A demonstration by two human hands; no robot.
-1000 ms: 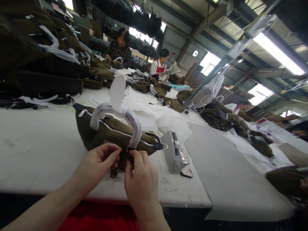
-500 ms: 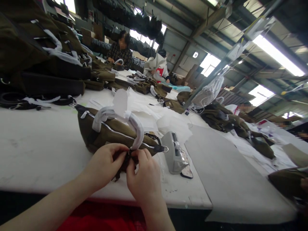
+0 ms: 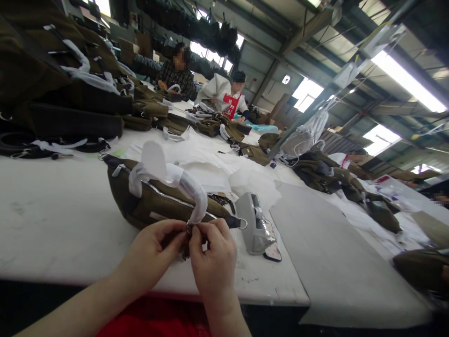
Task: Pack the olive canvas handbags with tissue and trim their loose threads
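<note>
Fingertips to hardware: we work at the foot of a white-wrapped handle (image 3: 197, 194) on an olive zip handbag (image 3: 149, 202), which lies on the white tabletop (image 3: 52, 215) directly beyond our hands. Our left hand (image 3: 152, 248) and our right hand (image 3: 215, 257) each press thumb to forefinger, both grips pinching a small dark piece (image 3: 185, 255) just below the metal ring (image 3: 189, 227); most of it is hidden by our fingers. The step in hand, we judge, is fine handling of that piece at the ring, whether fastening or freeing we cannot tell. The next move seems to call for a steady pinch on both sides and the ring kept in sight.

Against the frame half a second ago, the pale paddle-shaped flap (image 3: 153, 161) on the handle leans farther left and the handle sits lower. Less of the dark piece hangs into view, and more of the light patch (image 3: 159, 216) on the bag's side shows. Beside the bag, the grey tape dispenser (image 3: 247, 224) stands as it did. Across the way, a co-worker's red apron (image 3: 230, 106) shows more fully.
</note>
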